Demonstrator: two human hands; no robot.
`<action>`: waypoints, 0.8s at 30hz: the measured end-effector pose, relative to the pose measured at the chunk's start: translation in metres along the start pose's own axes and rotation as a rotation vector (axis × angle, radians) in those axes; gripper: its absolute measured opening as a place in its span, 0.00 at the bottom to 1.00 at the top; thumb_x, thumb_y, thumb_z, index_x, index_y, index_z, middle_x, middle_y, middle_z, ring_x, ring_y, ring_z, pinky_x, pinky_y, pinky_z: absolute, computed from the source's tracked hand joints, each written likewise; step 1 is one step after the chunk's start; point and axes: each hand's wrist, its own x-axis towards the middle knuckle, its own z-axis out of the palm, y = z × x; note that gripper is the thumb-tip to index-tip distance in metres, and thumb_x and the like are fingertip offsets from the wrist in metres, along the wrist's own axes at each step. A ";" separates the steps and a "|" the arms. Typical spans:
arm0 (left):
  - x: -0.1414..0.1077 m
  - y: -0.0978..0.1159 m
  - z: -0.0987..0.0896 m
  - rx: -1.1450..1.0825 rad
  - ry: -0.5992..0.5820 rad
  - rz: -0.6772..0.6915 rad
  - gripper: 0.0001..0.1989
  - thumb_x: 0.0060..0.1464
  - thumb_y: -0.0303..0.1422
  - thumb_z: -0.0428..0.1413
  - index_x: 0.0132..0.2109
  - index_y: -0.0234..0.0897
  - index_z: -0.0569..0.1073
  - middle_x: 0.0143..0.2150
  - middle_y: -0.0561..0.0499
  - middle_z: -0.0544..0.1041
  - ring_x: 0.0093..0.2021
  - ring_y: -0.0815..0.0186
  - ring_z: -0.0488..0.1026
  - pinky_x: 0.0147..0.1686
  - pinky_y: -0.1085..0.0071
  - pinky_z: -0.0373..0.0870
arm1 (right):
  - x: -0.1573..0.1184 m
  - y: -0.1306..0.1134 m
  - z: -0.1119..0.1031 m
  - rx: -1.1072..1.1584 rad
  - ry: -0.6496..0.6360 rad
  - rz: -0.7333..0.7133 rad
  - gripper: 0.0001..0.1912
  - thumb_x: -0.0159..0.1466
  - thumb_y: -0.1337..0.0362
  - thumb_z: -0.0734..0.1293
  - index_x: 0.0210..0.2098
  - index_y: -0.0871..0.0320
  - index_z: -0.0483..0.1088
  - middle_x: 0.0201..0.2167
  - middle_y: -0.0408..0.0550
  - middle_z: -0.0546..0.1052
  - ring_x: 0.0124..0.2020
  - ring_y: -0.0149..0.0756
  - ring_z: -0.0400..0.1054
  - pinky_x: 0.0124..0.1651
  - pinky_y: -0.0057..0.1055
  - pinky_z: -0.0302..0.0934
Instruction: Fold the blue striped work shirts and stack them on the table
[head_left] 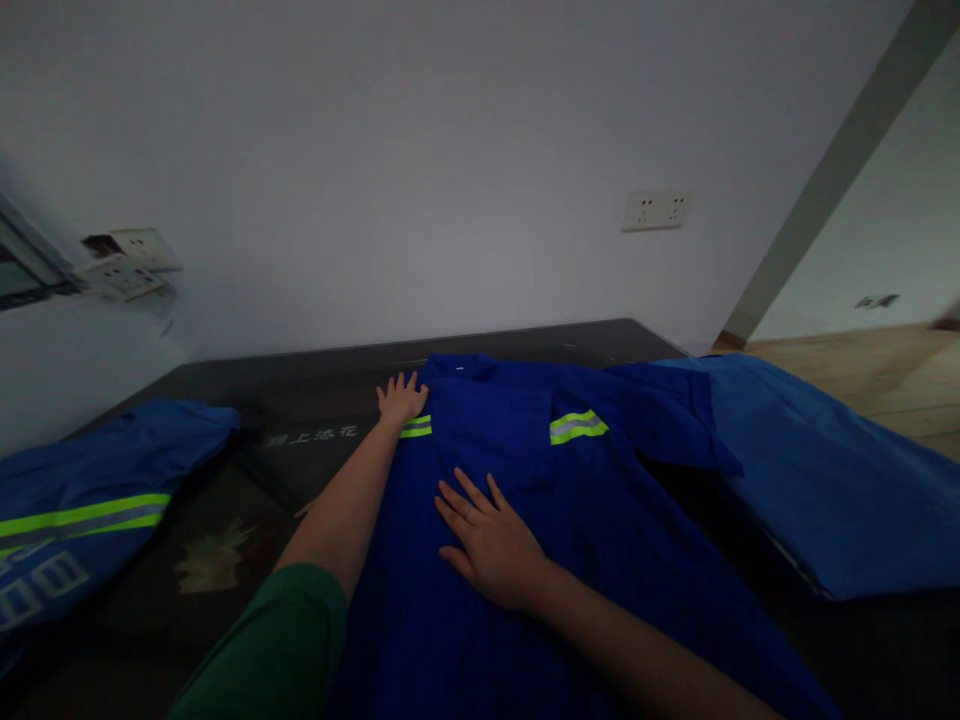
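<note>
A dark blue work jacket (517, 430) with yellow-green and grey reflective strips is spread on a dark table. Its collar (459, 367) points toward the wall, and one sleeve (667, 410) stretches out to the right. My left hand (403, 397) rests with fingers spread at the jacket's left shoulder edge, just above a reflective strip. Lower down, my right hand (491, 545) lies flat on the jacket's middle, fingers apart, with a ring on one finger. Neither hand grips the cloth.
Another blue garment with reflective bands (82, 510) lies on the table (300, 375) at left. Light blue fabric (840, 480) covers the right side, partly under the sleeve. A wall (450, 180) with a socket (657, 211) stands behind the table; more sockets (124, 277) are at left.
</note>
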 end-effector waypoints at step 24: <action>-0.068 0.042 -0.015 -0.086 0.218 0.357 0.20 0.62 0.34 0.44 0.59 0.41 0.67 0.65 0.44 0.61 0.66 0.51 0.53 0.62 0.39 0.44 | 0.000 0.003 0.001 -0.005 0.020 -0.024 0.30 0.69 0.52 0.55 0.66 0.59 0.53 0.67 0.52 0.52 0.70 0.42 0.37 0.68 0.55 0.33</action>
